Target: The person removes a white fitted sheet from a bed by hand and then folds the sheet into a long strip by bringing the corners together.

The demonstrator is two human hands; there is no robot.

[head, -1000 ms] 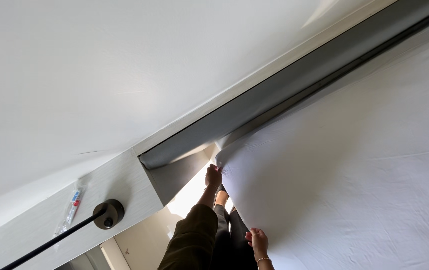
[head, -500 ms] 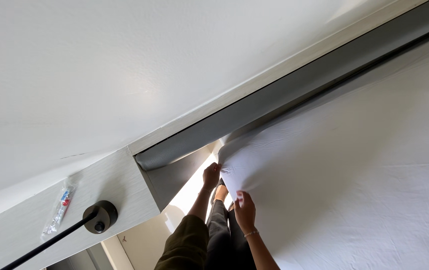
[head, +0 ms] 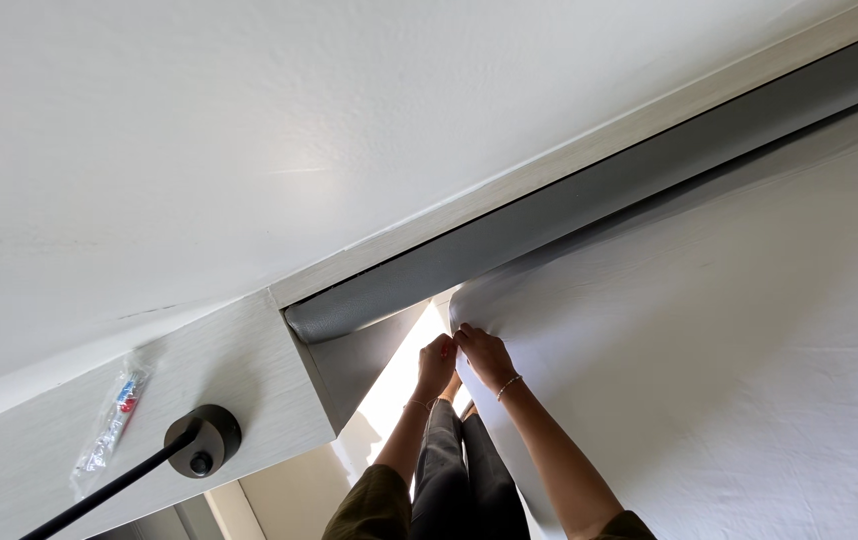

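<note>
Both hands are raised to the near top corner of the white curtain (head: 709,330), the left hand (head: 436,362) and right hand (head: 486,355) each pinching its edge just under the grey rail (head: 589,210); that corner looks unfastened, the rest hangs.

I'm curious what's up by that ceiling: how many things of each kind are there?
Hands: 2, left hand and right hand
White curtain: 1
Grey track: 1
Black rod mount: 1
Clear plastic packet: 1
Total: 6
</note>
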